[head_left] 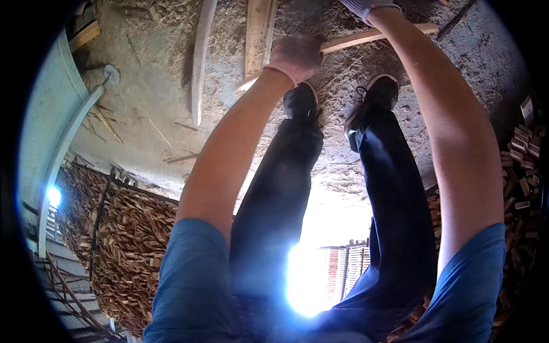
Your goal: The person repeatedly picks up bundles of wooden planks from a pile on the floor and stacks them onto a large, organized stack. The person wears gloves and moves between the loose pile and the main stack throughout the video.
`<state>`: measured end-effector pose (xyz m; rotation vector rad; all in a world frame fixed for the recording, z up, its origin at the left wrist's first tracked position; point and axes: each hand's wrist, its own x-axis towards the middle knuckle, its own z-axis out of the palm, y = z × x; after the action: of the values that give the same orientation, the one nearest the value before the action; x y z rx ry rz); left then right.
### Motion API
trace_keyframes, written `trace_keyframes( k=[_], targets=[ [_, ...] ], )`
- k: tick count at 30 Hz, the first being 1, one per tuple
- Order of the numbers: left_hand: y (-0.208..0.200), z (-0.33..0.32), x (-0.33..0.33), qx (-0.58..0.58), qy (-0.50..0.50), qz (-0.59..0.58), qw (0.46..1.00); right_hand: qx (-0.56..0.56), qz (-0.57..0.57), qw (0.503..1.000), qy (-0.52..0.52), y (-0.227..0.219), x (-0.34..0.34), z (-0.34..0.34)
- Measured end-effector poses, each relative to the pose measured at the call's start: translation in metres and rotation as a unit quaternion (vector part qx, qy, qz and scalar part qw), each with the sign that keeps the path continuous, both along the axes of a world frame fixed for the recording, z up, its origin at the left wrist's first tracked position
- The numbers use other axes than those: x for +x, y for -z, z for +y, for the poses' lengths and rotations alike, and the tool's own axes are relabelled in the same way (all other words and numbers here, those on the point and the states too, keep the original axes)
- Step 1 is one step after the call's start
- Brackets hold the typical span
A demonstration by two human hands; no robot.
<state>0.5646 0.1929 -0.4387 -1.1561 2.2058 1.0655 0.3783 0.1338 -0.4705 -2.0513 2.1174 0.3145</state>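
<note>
My left hand (296, 57), in a pale knitted work glove, is closed around a narrow wooden strip (366, 39). The strip slants across the floor in front of my shoes, showing on both sides of the glove. My right hand (370, 7), gloved too, reaches past the strip's far side at the top edge. Its fingers lie out of the picture, so what it holds, if anything, does not show. Just beyond my left hand a wider wooden board (258, 37) lies lengthwise on the floor. To its left is a long greyish slab of wood (201, 68).
Chips and splinters litter the dusty floor (146, 108). My two dark shoes (301, 102) stand close behind the strip. A pale panel with a curved metal edge (74, 123) rises at the left. Stacked wood pieces (128, 234) fill the lower left, and more wood (523, 154) lies at the right.
</note>
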Motion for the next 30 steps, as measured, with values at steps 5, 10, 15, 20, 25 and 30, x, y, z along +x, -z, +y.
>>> trace_keyframes(
  k=[5,10,15,20,25,30],
  targets=[
    [-0.071,0.045,0.067,0.182,-0.084,0.059,0.978,0.178,-0.339,0.923,0.043,-0.074,-0.005,0.049],
    [-0.162,0.044,0.075,0.403,-0.069,-0.058,0.911,0.119,-0.307,0.927,0.18,-0.187,-0.001,0.096],
    [-0.233,0.03,0.093,0.385,-0.027,-0.129,0.913,0.084,-0.322,0.91,0.248,-0.201,-0.044,0.119],
    [-0.241,0.035,0.153,0.459,-0.167,-0.133,0.862,0.14,-0.38,0.862,0.306,-0.204,-0.061,0.143],
    [-0.243,0.035,0.156,0.471,-0.178,-0.168,0.848,0.096,-0.364,0.823,0.425,-0.222,-0.034,0.161],
    [-0.233,0.049,0.161,0.453,-0.355,-0.101,0.811,0.092,-0.432,0.69,0.573,-0.226,-0.023,0.162]
  ],
)
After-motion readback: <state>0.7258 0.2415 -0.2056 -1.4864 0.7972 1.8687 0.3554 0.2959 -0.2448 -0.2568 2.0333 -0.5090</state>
